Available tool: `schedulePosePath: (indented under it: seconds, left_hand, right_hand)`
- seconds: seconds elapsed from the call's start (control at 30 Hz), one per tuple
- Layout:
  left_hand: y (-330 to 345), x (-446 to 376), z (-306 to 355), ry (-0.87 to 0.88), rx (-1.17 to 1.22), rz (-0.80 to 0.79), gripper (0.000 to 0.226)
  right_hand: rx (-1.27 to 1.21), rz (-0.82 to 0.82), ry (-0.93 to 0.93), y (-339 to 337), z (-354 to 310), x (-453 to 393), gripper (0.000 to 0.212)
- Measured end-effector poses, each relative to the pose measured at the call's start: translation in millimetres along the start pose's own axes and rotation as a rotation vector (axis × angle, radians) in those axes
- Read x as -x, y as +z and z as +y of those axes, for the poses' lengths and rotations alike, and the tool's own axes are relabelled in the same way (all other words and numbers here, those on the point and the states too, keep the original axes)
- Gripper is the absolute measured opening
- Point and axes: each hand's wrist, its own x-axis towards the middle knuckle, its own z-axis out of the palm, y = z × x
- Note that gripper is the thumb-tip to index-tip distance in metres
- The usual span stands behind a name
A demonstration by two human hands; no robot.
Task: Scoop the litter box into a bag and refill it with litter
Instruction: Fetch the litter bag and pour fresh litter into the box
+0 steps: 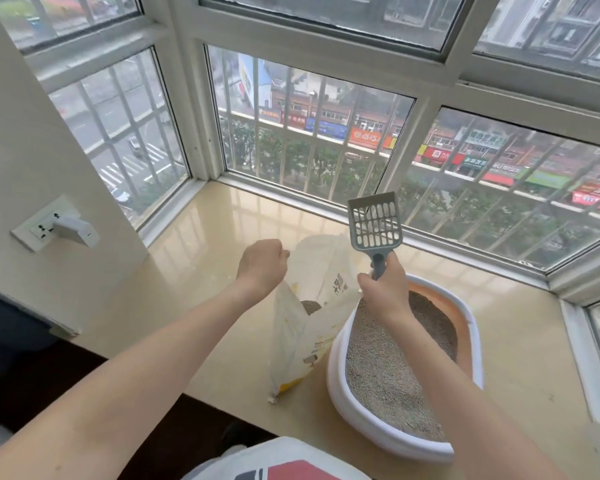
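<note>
A white litter box (336, 393) with a peach inner rim stands on the beige window ledge, filled with grey litter (385, 368). To its left stands an open white and yellow bag (312, 306) with grey litter showing inside. My left hand (262, 263) pinches the bag's left top edge. My right hand (383, 289) grips the handle of a grey slotted scoop (374, 221) and also touches the bag's right edge. The scoop points up above the bag mouth, and nothing shows in it.
The beige window ledge (205, 306) runs along barred windows (312, 140) behind and to the right. A wall socket with a white plug (63, 226) sits on the left wall. Dark floor lies below the ledge's front edge. A white, red and dark object (284, 462) shows at the bottom.
</note>
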Motion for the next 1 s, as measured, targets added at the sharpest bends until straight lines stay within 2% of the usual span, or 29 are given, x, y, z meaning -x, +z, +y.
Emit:
schedulePosePath:
  seconds: [0.07, 0.2, 0.3, 0.43, 0.53, 0.67, 0.77, 1.0]
  left_hand:
    - [-2.0, 3.2, -10.1, -0.026, 0.045, 0.008, 0.03]
    - [5.9, 13.9, -15.1, -0.046, 0.122, -0.069, 0.029]
    - [10.9, 17.0, -11.3, -0.038, 0.153, -0.078, 0.029]
    - [14.4, 23.1, -11.6, -0.052, 0.183, -0.055, 0.03]
    - [16.1, 26.0, -13.5, -0.05, 0.206, -0.049, 0.03]
    - [17.4, 29.0, -16.5, -0.038, 0.226, -0.049, 0.03]
    - [17.7, 30.9, -17.9, -0.026, 0.226, -0.055, 0.03]
    - [18.1, 32.8, -20.2, -0.015, 0.246, -0.057, 0.029]
  right_hand:
    - [0.042, -0.003, 0.015, -7.5, 4.0, 0.5, 0.029]
    - [0.219, -0.163, 0.011, -10.6, 4.8, 5.5, 0.024]
    - [0.448, -0.11, -0.106, -17.2, -5.2, 10.9, 0.013]
    - [0.565, -0.082, -0.201, -28.4, -31.8, 23.4, 0.015]
    - [0.592, -0.227, -0.02, -33.1, -47.2, 28.1, 0.023]
    - [0.67, -0.403, 0.17, -24.5, -44.3, 19.0, 0.016]
    - [0.704, -0.45, 0.21, -7.4, -32.8, 4.9, 0.011]
    - [0.751, -0.522, 0.215, 31.3, -17.3, -17.8, 0.021]
